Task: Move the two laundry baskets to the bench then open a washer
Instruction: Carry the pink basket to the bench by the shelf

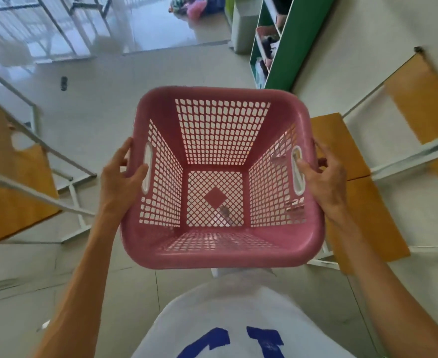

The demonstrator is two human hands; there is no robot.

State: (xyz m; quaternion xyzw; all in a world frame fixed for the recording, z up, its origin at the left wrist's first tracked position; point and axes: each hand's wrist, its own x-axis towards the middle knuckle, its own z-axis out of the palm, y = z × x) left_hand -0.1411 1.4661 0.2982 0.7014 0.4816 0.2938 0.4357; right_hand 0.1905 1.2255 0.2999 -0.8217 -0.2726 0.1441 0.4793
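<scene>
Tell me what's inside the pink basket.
The pink laundry basket, held by the left hand and right hand, holds no laundry; floor shows through its mesh. Nothing inside is hidden.

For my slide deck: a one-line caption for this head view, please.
Both hands, left and right, carry an empty pink laundry basket above the tiled floor.

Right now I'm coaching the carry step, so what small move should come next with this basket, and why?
Probably keep the grip and carry the pink basket toward one of the wooden benches, likely the one on the right. Both the left hand and the right hand hold its side handles, it is empty and off the floor, and nothing rests on a bench yet.
</scene>
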